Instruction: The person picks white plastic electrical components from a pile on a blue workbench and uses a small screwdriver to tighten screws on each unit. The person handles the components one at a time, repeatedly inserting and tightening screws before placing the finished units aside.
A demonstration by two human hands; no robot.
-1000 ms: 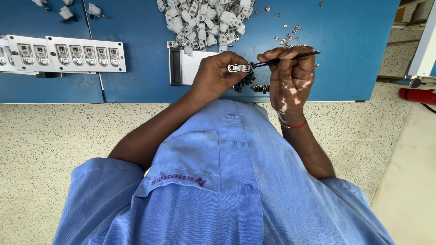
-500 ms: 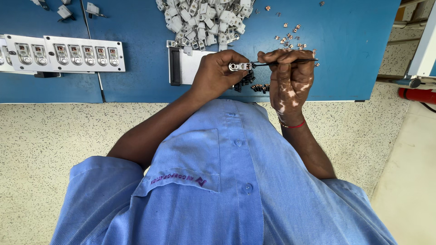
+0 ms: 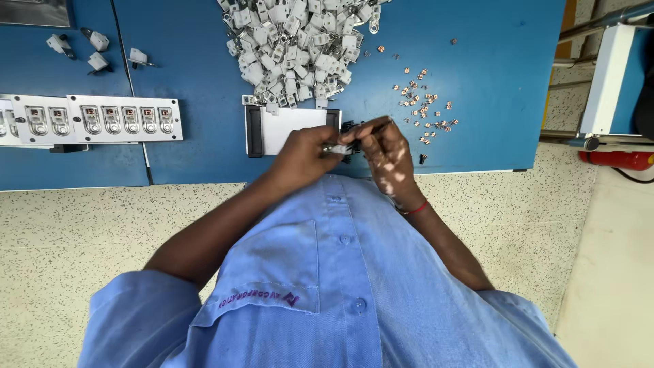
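Note:
My left hand (image 3: 305,155) pinches a small white and metal part (image 3: 335,147) just above the near edge of the blue table (image 3: 477,68). Touching it from the right, my right hand (image 3: 387,155) grips a thin dark tool (image 3: 377,127) whose tip meets the part. A red thread circles my right wrist. Under both hands lies a white fixture plate with black ends (image 3: 286,125), partly hidden by my fingers.
A heap of white parts (image 3: 300,41) lies behind the plate, and small copper pieces (image 3: 424,109) are scattered to its right. A long white holder with seated parts (image 3: 102,119) sits at left, loose parts (image 3: 95,51) behind it. A white frame (image 3: 606,82) stands at right.
My right hand has closed in on the left, and the tool has tipped from level toward the part. The view has tilted, so the table sits lower in frame.

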